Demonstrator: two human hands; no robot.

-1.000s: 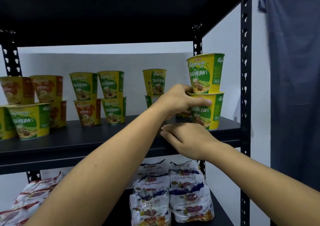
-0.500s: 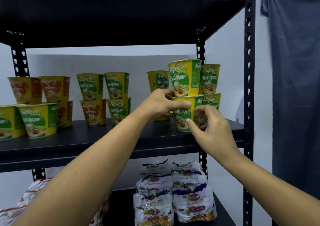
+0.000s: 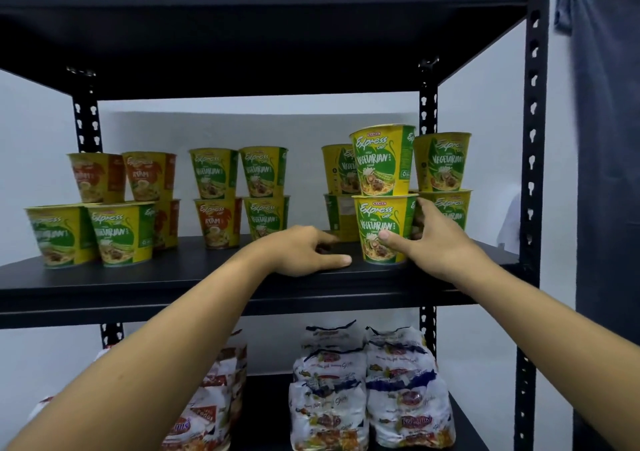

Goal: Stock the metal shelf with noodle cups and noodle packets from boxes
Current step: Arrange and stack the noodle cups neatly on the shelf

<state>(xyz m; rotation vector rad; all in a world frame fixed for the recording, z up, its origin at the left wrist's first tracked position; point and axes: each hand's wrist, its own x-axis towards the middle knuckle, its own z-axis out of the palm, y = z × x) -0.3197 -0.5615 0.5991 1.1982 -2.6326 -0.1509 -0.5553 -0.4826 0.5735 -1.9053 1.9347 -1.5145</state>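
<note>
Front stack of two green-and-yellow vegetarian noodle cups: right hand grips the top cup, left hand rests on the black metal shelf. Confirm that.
One thing is wrong: the head view shows the right hand gripping the bottom green-and-yellow noodle cup, not the top cup stacked on it. The left hand does rest on the black metal shelf.

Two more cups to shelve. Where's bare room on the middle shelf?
Bare board along the front of the middle shelf, between the front-left Vegetarian cups and the left hand. A gap behind that hand, between rear stacks. Crowded at the right end: three stacks packed close, the right hand gripping the front lower cup.
</note>
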